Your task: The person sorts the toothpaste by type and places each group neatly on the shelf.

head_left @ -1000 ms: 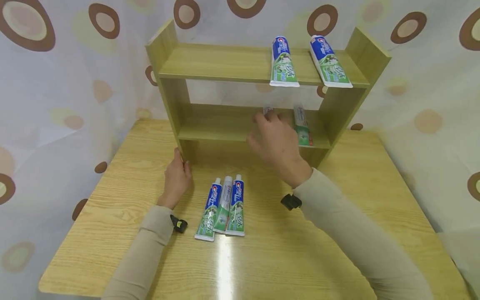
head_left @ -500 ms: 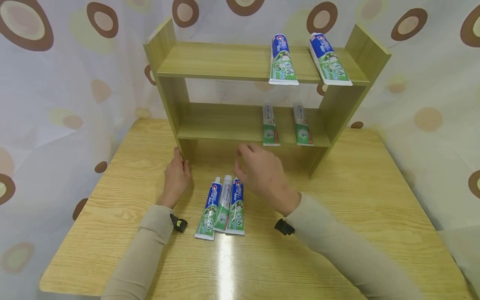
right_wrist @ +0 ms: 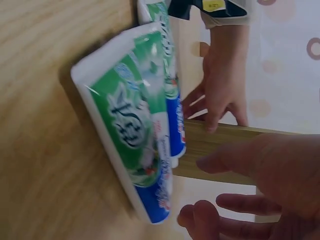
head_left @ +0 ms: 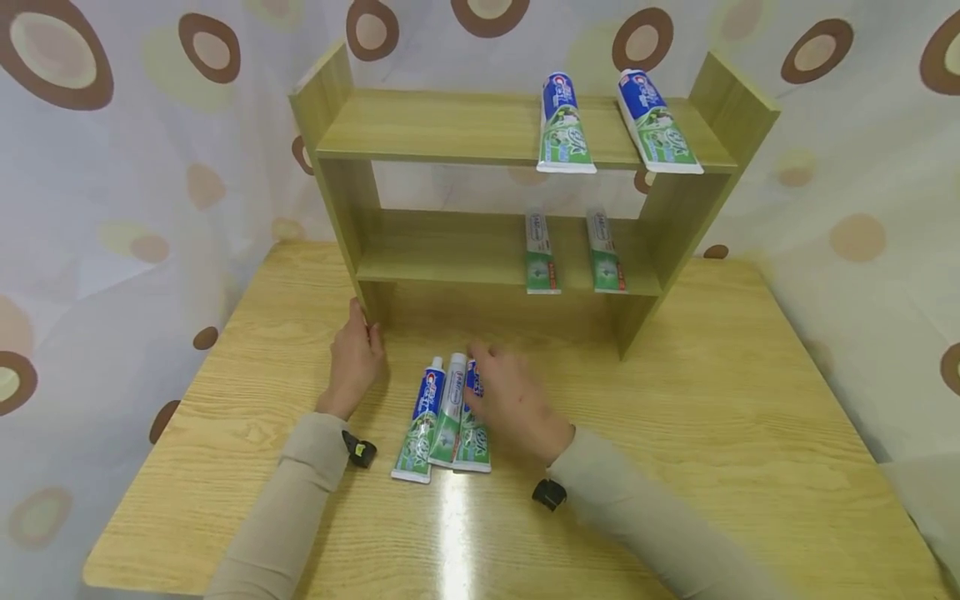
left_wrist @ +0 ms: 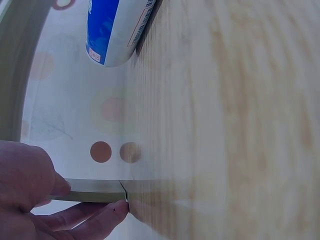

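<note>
My left hand [head_left: 354, 367] grips the lower left side panel [left_wrist: 95, 192] of a wooden shelf [head_left: 442, 260], thumb on one face and fingers on the other. On the table, three toothpaste tubes lie close together, caps toward the shelf: a blue-green tube [head_left: 420, 429] at left, a silver-green tube [head_left: 448, 421] in the middle, another blue-green tube [head_left: 472, 450] at right. Over the cap end of the right tube hovers my right hand [head_left: 513, 408], hiding part of it. Its thumb and fingers stand apart just beyond that tube in the right wrist view.
Two blue-green tubes [head_left: 566, 133] [head_left: 660, 129] lie on the shelf's top board, at its right half. Below them, two silver-green tubes [head_left: 540, 258] [head_left: 604, 257] lie on the middle board. A patterned curtain [head_left: 150, 183] hangs behind the wooden table [head_left: 720, 400].
My right hand has let go of the left silver-green tube on the middle board and come down left to the tubes on the table. My left hand stays on the panel.
</note>
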`<state>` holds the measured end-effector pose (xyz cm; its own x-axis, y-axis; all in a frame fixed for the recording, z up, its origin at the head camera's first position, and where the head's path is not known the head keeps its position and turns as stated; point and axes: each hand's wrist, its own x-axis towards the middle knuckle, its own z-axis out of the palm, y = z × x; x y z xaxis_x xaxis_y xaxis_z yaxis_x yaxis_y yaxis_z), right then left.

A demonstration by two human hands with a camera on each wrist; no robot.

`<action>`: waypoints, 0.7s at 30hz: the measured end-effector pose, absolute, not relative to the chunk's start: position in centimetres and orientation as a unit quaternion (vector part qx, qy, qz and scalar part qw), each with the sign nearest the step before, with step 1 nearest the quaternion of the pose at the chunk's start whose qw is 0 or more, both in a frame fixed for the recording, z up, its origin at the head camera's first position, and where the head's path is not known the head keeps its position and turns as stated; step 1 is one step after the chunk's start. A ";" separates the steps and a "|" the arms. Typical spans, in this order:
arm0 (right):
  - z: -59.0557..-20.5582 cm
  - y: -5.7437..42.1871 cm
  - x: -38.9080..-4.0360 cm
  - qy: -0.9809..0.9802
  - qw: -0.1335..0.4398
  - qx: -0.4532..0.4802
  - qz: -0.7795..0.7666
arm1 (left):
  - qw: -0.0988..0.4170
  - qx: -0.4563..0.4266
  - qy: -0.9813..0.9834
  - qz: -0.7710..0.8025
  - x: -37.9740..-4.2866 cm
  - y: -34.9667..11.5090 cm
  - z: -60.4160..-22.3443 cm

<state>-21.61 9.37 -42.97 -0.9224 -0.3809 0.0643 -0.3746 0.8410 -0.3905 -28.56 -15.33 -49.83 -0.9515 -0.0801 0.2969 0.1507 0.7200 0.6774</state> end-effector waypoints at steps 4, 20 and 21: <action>-44.1 9.2 -21.4 0.959 0.004 -0.189 -0.211 | 0.165 -0.027 -0.913 -0.373 -28.6 -15.3 -50.2; -45.1 8.8 -21.2 0.963 0.008 -0.185 -0.197 | 0.150 -0.019 -0.916 -0.370 -28.8 -15.3 -50.1; -45.2 8.8 -21.2 0.963 0.010 -0.184 -0.197 | 0.148 -0.019 -0.917 -0.371 -28.7 -15.4 -50.1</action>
